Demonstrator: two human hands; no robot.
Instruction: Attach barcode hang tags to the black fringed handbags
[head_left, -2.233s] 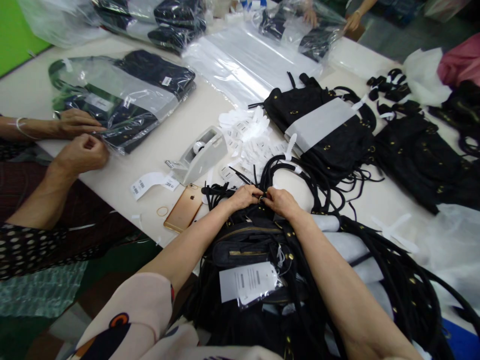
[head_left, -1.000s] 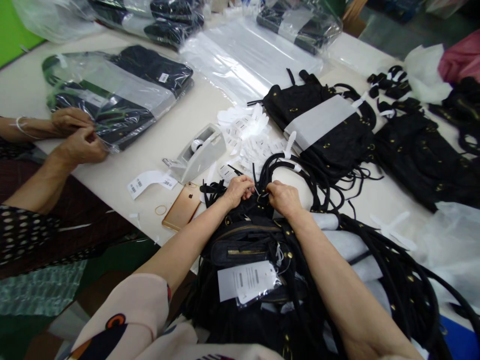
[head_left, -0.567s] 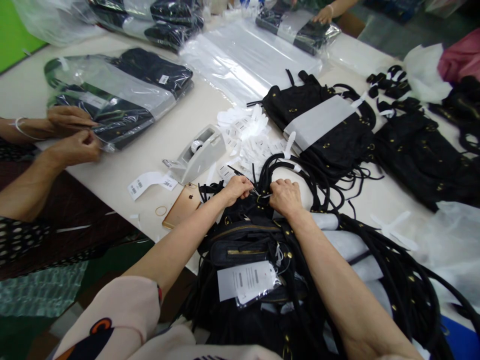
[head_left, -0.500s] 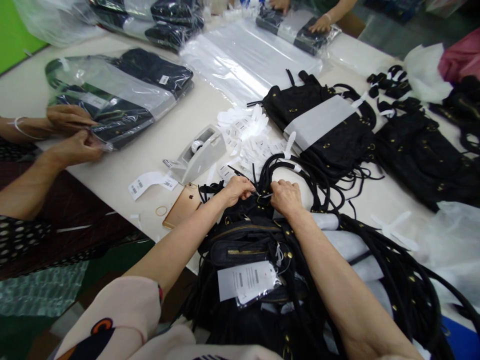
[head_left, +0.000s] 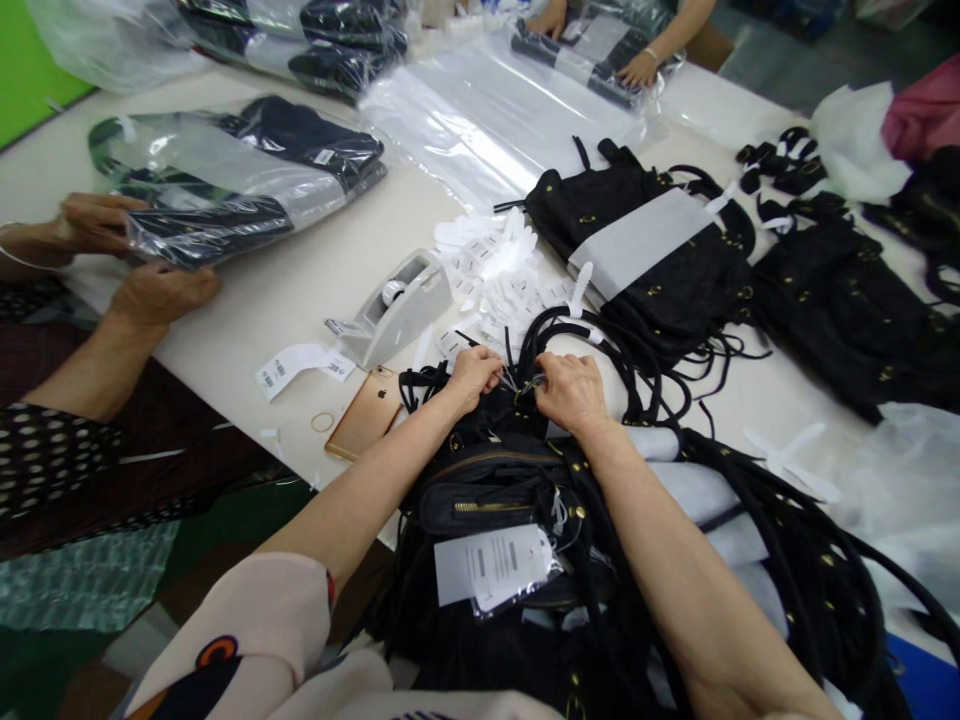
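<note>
At the top of a black handbag (head_left: pixel 480 482), near its handle fittings, both my hands work close together. My left hand (head_left: pixel 477 376) is closed in a pinch on a thin grey string (head_left: pixel 509 380). Just right of it, my right hand (head_left: pixel 573 392) is also pinched, at the string's other side by a small gold-coloured metal fitting; its fingertips are partly hidden. Black handles (head_left: pixel 534 335) loop up behind the hands, with white wraps on them. White paper tags (head_left: pixel 491 565) hang on the bag's front, below a gold zipper.
A tape dispenser (head_left: pixel 397 310), a phone (head_left: pixel 365 415) and a heap of white labels (head_left: pixel 499 265) lie beyond my left hand. More black bags (head_left: pixel 660 270) lie to the right. At left, a co-worker's hands (head_left: pixel 150 300) hold a plastic-wrapped bag (head_left: pixel 247 185); another person works at the back.
My hands stay at the same spot, with more grey string showing between them. The co-worker's hands at left have shifted along the wrapped bag's end, and the far person's hand has moved slightly down.
</note>
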